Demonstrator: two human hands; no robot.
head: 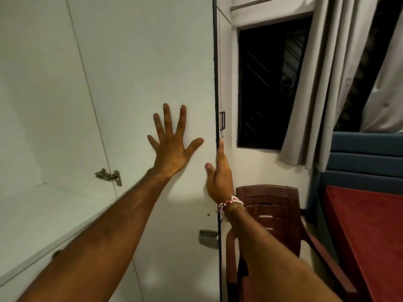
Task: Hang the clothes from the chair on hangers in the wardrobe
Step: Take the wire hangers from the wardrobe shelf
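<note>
The wardrobe door (pixel 135 62) stands open and fills the view from 9 to 12 o'clock, inner face toward the camera. A wardrobe shelf (pixel 32 210) lies at 8 o'clock. A bed (pixel 366 225) with a red cover sits at 4 o'clock. A grey curtain (pixel 322 83) hangs at 2 o'clock, beside a dark window (pixel 268 83) at 1 o'clock. The chair (pixel 272 205) stands at 5 o'clock, just past the door edge. The left hand (pixel 172 149) presses flat on the door, fingers (pixel 166 118) spread wide. The right hand (pixel 219 177) holds the door edge, thumb on the inner face, one finger straight along the edge. A hinge (pixel 108 176) sits at 8 o'clock of the left hand. A metal latch (pixel 208 238) is mounted at 6 o'clock. Bracelets (pixel 231 203) circle the right wrist.
</note>
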